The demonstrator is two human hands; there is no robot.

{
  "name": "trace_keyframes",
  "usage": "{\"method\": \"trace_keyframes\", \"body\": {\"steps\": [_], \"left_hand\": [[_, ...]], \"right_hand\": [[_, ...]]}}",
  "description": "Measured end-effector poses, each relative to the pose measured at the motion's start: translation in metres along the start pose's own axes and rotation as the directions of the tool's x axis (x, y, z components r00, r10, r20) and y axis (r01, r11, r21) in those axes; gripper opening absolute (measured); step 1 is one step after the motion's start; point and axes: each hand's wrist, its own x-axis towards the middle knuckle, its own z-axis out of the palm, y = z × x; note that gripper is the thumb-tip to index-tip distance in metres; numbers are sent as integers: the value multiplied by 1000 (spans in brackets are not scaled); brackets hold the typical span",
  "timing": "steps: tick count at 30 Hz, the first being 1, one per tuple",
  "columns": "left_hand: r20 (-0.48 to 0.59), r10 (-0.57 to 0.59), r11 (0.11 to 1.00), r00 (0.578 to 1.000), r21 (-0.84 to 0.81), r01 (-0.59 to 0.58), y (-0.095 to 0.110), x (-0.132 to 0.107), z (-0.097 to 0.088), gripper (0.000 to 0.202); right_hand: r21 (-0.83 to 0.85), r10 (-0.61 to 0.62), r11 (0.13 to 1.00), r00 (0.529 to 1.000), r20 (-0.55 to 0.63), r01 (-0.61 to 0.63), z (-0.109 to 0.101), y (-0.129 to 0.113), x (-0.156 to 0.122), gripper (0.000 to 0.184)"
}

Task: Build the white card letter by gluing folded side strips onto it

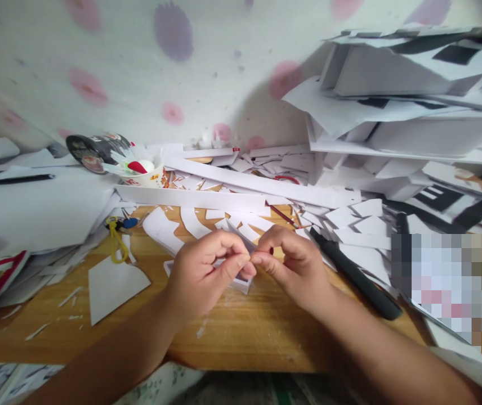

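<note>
Left hand (pixel 201 270): the fingers (pixel 228 264) are being closed in a pinch on a small white paper piece (pixel 241 239), thumb pressed against the forefinger at its upper edge.
Right hand (pixel 294 264): its fingers (pixel 268 261) are likewise being closed on the same piece, the fingertips of both hands being brought together until they are touching.
Paper piece: it is being held just above the worktop (pixel 241 332), near the front middle, seemingly so that a fold or joint can be pressed from both sides at once.
White frame (pixel 241 284): a small box-like form is being kept directly under the hands; whether it is joined to the pinched piece cannot be told.
Black pen-like tool (pixel 355 275): it is being left lying slantwise just beside the right hand, within easy reach.
Cut shape (pixel 112 287): a flat white offcut is being left apart, to the left of the left hand.
Yellow-handled tool (pixel 116 242): only its loops are being shown; the working end is covered by scraps.
Cup (pixel 143 174): it is being used to hold odds and ends at the back left.
Paper stack (pixel 405 112): it is being piled at the right, cut off by the edge.
Hidden: the piece's true shape is being masked by the fingers; a patch at lower right is blurred out.
</note>
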Motion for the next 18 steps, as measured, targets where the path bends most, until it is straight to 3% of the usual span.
{"method": "trace_keyframes", "body": {"steps": [4,8,12,18], "left_hand": [[72,-61,998,996,12,60,0,1,-3,11],[89,-26,998,996,64,20,-4,0,-5,10],[91,81,963,993,251,-102,-5,0,-8,11],[170,269,814,948,485,-318,-5,5,-11,16]], "right_hand": [[-79,-138,987,990,20,139,-2,4,2,14],[-130,-196,971,980,35,199,-5,6,2,14],[-168,-200,964,979,45,205,-6,8,2,13],[-245,-223,941,972,77,236,-5,10,1,11]]}}
